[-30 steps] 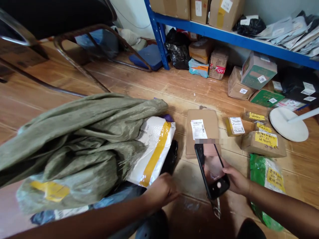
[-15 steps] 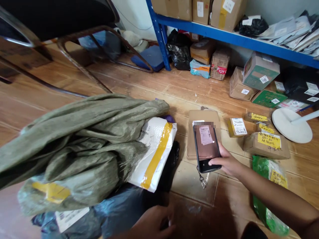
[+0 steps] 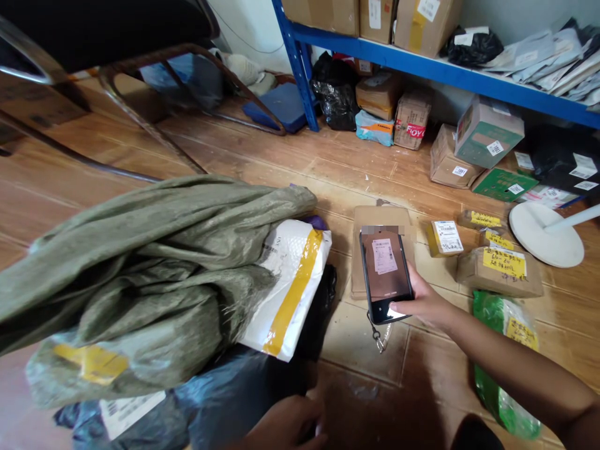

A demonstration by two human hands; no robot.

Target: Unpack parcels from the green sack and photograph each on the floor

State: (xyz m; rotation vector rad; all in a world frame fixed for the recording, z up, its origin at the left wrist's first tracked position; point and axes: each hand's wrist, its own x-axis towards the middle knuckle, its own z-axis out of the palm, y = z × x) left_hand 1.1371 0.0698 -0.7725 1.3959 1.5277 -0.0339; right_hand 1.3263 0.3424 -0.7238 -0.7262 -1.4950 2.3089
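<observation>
My right hand [image 3: 424, 304] grips a black phone [image 3: 385, 275] and holds it flat above a brown cardboard parcel [image 3: 375, 217] on the wooden floor; the screen shows the parcel's white label. A short chain dangles from the phone's lower end. My left hand [image 3: 287, 423] is at the bottom edge, fingers curled against a dark blue-black plastic bag [image 3: 234, 394]; whether it grasps the bag is unclear. Beside it a white mailer with yellow tape [image 3: 290, 281] pokes out of a large olive woven sack [image 3: 154, 250].
Small taped parcels with yellow labels [image 3: 499, 265] and a green bag [image 3: 504, 350] lie to the right. A white round stand base [image 3: 546, 234] sits beyond them. Blue shelving [image 3: 422, 62] holds boxes and mailers; more boxes are stacked beneath. A metal chair frame [image 3: 154, 106] stands at the far left.
My right hand moved the phone forward over the brown parcel and levelled it. My left hand pulled back from the floor near the white mailer to the dark bag at the bottom edge.
</observation>
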